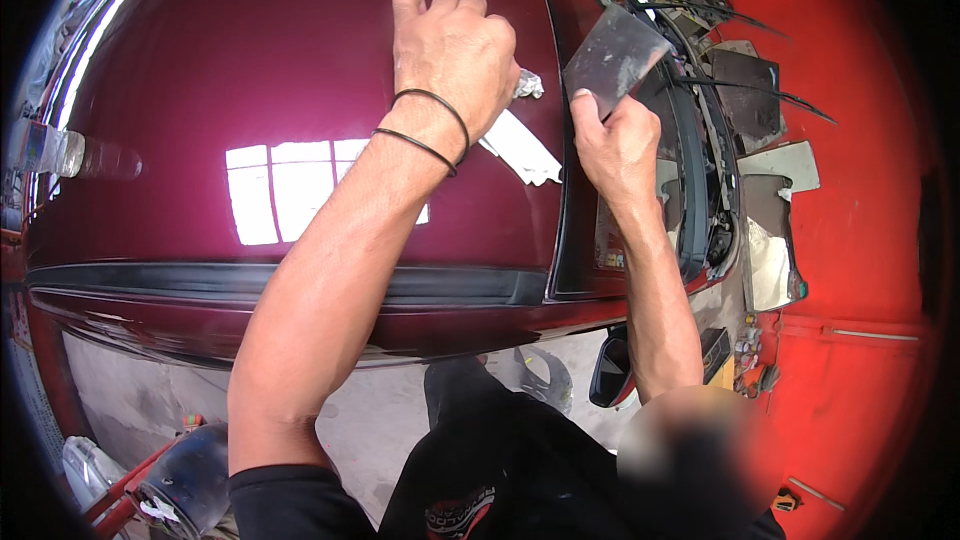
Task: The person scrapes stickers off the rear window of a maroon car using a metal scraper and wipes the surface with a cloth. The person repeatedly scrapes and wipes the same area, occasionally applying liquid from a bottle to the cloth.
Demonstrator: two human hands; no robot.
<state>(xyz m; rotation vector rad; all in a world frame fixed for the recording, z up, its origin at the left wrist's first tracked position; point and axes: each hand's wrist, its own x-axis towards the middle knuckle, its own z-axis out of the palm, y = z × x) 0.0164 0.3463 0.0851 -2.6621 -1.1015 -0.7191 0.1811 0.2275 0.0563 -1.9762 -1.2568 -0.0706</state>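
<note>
My L hand (455, 50) is curled into a fist, back up, over the burgundy car roof (250, 50). A crumpled white sheet (525, 152), paper or cloth (can't tell which), pokes out on the thumb side, w/ a flat part trailing toward the roof's front edge. My fingertips are hidden, so can't tell exactly how they grip it. Two thin black bands (432, 148) sit on that wrist.

My R hand (618, 145) is pinching a dark flat rectangular plate (615, 52) by its near corner, thumb on top, fingers underneath. The plate is tilted, just beyond the roof's front edge, w/ whitish smudges on it, approx. level w/ my L hand.

Black trim strip (460, 287) runs along the near side of the roof; side mirror (610, 370) is below my R forearm. Clear plastic bottle (65, 150) is at far L, well apart from both hands.
</note>
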